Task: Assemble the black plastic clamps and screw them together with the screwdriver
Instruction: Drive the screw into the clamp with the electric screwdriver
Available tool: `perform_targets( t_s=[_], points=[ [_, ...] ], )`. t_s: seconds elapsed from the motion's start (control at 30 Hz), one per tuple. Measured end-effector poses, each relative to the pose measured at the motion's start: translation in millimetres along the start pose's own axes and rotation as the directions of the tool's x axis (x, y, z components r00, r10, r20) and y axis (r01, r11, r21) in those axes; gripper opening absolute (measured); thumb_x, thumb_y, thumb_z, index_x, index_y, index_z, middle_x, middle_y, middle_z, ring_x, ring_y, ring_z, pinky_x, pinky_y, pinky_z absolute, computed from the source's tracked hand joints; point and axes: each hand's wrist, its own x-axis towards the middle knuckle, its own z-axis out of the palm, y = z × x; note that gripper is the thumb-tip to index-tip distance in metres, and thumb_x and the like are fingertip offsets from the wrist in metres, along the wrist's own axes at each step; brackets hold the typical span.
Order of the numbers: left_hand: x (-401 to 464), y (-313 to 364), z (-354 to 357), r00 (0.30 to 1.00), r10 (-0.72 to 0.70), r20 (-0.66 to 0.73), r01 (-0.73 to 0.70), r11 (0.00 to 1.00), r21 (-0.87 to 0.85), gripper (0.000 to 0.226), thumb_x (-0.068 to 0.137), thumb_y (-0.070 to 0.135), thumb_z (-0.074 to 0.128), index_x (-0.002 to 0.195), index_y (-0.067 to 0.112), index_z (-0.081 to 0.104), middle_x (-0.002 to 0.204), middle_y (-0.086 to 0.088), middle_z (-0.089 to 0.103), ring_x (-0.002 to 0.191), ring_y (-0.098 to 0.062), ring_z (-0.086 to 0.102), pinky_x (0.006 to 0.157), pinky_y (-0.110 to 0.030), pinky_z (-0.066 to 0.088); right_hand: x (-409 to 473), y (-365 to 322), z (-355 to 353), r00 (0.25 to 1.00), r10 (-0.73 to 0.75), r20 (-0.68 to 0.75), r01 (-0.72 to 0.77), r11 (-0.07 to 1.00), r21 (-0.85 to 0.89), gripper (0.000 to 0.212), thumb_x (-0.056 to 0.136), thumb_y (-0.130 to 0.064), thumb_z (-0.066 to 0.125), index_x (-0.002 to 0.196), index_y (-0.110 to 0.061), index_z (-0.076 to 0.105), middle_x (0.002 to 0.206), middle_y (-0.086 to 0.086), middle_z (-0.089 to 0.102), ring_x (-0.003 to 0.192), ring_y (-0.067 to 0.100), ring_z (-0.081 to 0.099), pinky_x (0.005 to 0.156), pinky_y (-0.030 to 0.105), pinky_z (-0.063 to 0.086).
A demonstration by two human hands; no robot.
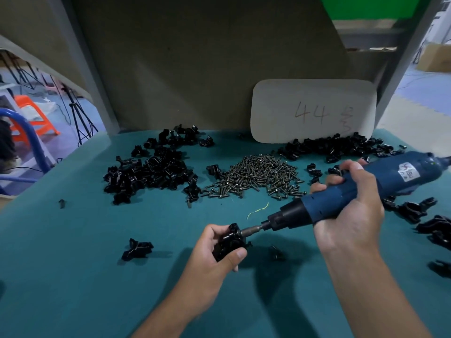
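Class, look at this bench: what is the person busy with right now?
A person is screwing a black clamp together. The left hand grips the clamp just above the green table, while the right hand holds a blue electric screwdriver with its bit pressed against the clamp's top. A heap of screws lies behind, with piles of black clamp parts beside it.

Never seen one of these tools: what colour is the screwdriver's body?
Dark blue, with a black nose, on the screwdriver; the head view shows it.
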Motion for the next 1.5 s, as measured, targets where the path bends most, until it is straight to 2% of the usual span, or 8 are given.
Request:
perform_targets(
  t_s=[0.13,0.2,0.33,0.47,0.87,1.07,1.13,1.5],
  points=[
    [-1.3,2.6,-1.6,0.996,-0.056,0.067,0.061,0.996,-0.072,0.038,0.085,0.017,0.078,0.113,0.008,0.055,0.073,0.002,0.061,0.064,-0.006,0.053,0.061,-0.012,0.04,-1.3,0.2,-3.1,1.0,-0.009,0.0,0.009,1.0,0.016,0.013,0.092,-0.011,0.065,0.098,-0.021,0.059,0.09,-0.007,0.065,0.065,0.009,0.054,0.056,0.025,0.045],
    [-1.7,4.1,-2.1,0.993,-0.078,0.093,0.086,0.992,-0.093,0.043,0.078,0.022,0.075,0.113,0.007,0.056,0.072,0.008,0.063,0.065,-0.007,0.054,0.062,-0.012,0.041,-1.5,0.4,-6.0,1.0,-0.003,0.002,0.003,1.0,0.029,0.012,0.093,-0.013,0.064,0.099,-0.022,0.059,0.09,-0.007,0.066,0.065,0.008,0.053,0.056,0.025,0.045],
    [-3.0,4.2,-1.8,0.99,-0.087,0.107,0.094,0.994,-0.057,0.039,0.083,0.015,0.08,0.112,0.009,0.056,0.076,0.004,0.063,0.063,-0.006,0.054,0.06,-0.013,0.041,-3.5,2.6,-11.2,1.0,-0.007,0.006,0.007,0.999,0.031,0.014,0.094,-0.013,0.065,0.104,-0.021,0.058,0.093,-0.006,0.067,0.066,0.008,0.054,0.056,0.025,0.046],
    [-3.1,4.8,-0.8,0.993,-0.072,0.094,0.075,0.997,-0.028,0.027,0.09,0.004,0.07,0.112,0.006,0.055,0.084,-0.006,0.059,0.06,-0.001,0.053,0.058,-0.01,0.041,-4.6,2.6,-12.3,1.0,-0.02,0.018,0.019,0.999,0.036,0.013,0.093,-0.014,0.065,0.102,-0.021,0.06,0.092,-0.007,0.067,0.065,0.008,0.054,0.056,0.026,0.047],
    [-1.4,1.3,1.2,0.998,-0.041,0.048,0.043,0.998,-0.045,0.029,0.087,0.003,0.071,0.11,0.007,0.055,0.081,-0.006,0.056,0.058,0.001,0.051,0.057,-0.01,0.041,-6.2,9.2,-18.3,0.997,-0.028,-0.074,0.033,0.997,0.072,0.009,0.093,-0.014,0.065,0.096,-0.019,0.058,0.082,-0.007,0.063,0.062,0.008,0.054,0.053,0.025,0.046],
    [-1.4,-1.8,2.2,0.997,-0.056,0.06,0.06,0.997,-0.057,0.038,0.081,0.019,0.083,0.109,0.011,0.059,0.078,0.011,0.067,0.067,0.001,0.056,0.064,-0.01,0.043,-3.8,9.6,-23.9,0.996,-0.012,-0.084,0.019,0.996,0.081,0.009,0.095,-0.015,0.063,0.093,-0.02,0.055,0.08,-0.008,0.06,0.062,0.007,0.053,0.053,0.024,0.046],
    [-0.9,-3.6,2.5,0.997,-0.059,0.059,0.061,0.997,-0.041,0.042,0.075,0.024,0.08,0.11,0.011,0.059,0.078,0.015,0.069,0.07,0.002,0.058,0.067,-0.009,0.044,-2.9,9.7,-24.9,0.997,-0.017,-0.078,0.023,0.996,0.082,0.009,0.095,-0.015,0.062,0.094,-0.02,0.055,0.081,-0.008,0.06,0.062,0.007,0.053,0.054,0.024,0.046],
    [5.9,-6.3,-2.9,0.985,-0.144,0.1,0.143,0.99,0.016,0.049,0.069,0.025,0.078,0.111,0.013,0.056,0.092,-0.003,0.069,0.076,-0.004,0.065,0.072,-0.014,0.047,-1.4,19.0,-33.9,0.997,-0.056,-0.059,0.06,0.996,0.071,0.007,0.098,-0.019,0.058,0.098,-0.021,0.051,0.082,-0.01,0.058,0.063,0.004,0.051,0.054,0.021,0.046]
  ],
)
